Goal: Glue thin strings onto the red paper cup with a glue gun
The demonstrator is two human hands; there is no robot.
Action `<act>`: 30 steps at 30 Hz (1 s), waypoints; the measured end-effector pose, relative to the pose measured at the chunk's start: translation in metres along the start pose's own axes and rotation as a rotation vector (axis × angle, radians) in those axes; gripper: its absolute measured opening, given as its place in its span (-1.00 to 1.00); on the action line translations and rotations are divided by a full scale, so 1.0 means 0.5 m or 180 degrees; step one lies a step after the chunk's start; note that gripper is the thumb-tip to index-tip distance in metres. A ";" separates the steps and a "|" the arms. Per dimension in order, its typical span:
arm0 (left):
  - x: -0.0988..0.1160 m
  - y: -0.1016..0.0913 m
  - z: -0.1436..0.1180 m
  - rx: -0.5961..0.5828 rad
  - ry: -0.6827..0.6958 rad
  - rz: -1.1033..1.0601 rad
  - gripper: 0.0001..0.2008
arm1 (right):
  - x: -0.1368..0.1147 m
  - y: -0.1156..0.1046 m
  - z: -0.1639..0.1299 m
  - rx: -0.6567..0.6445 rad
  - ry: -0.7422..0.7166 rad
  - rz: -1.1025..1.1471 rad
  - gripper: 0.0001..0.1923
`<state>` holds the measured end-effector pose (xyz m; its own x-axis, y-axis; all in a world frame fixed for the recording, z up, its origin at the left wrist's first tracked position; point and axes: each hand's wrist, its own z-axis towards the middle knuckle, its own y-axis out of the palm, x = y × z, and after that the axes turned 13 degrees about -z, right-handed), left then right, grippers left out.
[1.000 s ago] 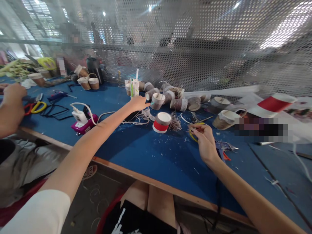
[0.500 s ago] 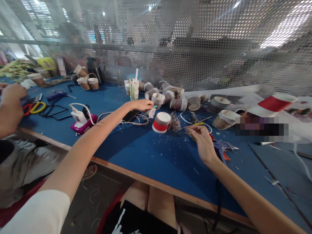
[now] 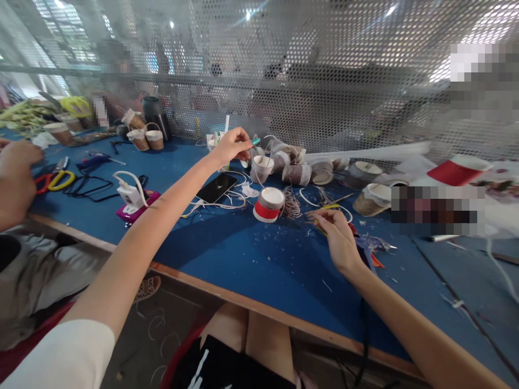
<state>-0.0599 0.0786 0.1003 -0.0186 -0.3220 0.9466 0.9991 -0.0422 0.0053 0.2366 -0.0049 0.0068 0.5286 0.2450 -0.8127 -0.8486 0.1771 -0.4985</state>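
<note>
My left hand [image 3: 230, 146] is raised above the blue table [image 3: 251, 254], pinching a small teal-tipped tool [image 3: 255, 142] just in front of a group of paper cups [image 3: 284, 162]. A black phone [image 3: 216, 187] lies under that arm, among white cords. My right hand [image 3: 337, 235] rests low on the table, fingers closed on thin yellow-green strips [image 3: 326, 207]. A red-banded roll [image 3: 268, 203] stands between the two hands.
Another person's hand [image 3: 16, 173] is at the far left near yellow-handled scissors [image 3: 60, 178]. A pink power bank with a white charger [image 3: 132, 201] sits left of the phone. A perforated metal screen [image 3: 324, 81] closes the table's back; the wooden front edge [image 3: 227, 294] is near me.
My left hand has lifted from the table by the cups, holding the teal-tipped tool, and rose upward. The phone is now uncovered. My right hand has barely moved.
</note>
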 end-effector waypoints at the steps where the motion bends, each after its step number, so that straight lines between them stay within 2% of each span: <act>1: -0.001 -0.001 0.000 -0.0004 -0.0004 0.0064 -0.86 | 0.000 -0.001 0.000 0.0001 0.0001 -0.0005 -0.75; 6: -0.011 -0.004 0.001 -0.0137 0.0121 0.0648 -0.93 | -0.001 -0.001 0.000 0.0026 -0.0011 -0.0026 -0.77; 9: -0.016 -0.009 0.006 -0.0086 0.0209 0.0887 -0.91 | 0.001 0.000 -0.001 0.0030 -0.0016 -0.0011 -0.77; 12: -0.024 -0.018 0.017 0.0172 0.0335 0.1001 -0.87 | 0.002 0.000 -0.001 0.0016 -0.0049 0.0010 -0.76; 18: -0.036 -0.045 0.043 0.1024 0.0924 0.0916 -0.76 | -0.003 -0.001 -0.003 0.0036 -0.0061 -0.0031 -0.78; 20: -0.034 -0.049 0.044 0.1111 0.0965 0.0965 -0.77 | -0.005 -0.001 -0.004 0.0036 -0.0075 -0.0047 -0.78; 22: -0.031 -0.048 0.037 0.0915 0.0821 0.1228 -0.83 | -0.006 -0.001 -0.003 0.0030 -0.0083 -0.0061 -0.77; 26: -0.031 -0.035 0.012 -0.0115 0.0221 0.2335 -0.94 | -0.002 -0.002 -0.002 -0.0003 -0.0089 -0.0081 -0.76; 28: -0.029 -0.029 0.002 -0.0224 -0.0120 0.2866 -0.93 | 0.001 -0.002 -0.001 -0.0035 -0.0099 -0.0091 -0.75; 30: -0.020 -0.025 -0.005 -0.0139 -0.0232 0.3161 -0.92 | 0.004 -0.002 0.000 -0.0051 -0.0110 -0.0119 -0.74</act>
<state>-0.0723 0.0799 0.0901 0.8287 -0.1713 0.5328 0.5580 0.1796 -0.8102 0.2384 -0.0046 0.0054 0.5602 0.2712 -0.7827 -0.8283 0.1716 -0.5334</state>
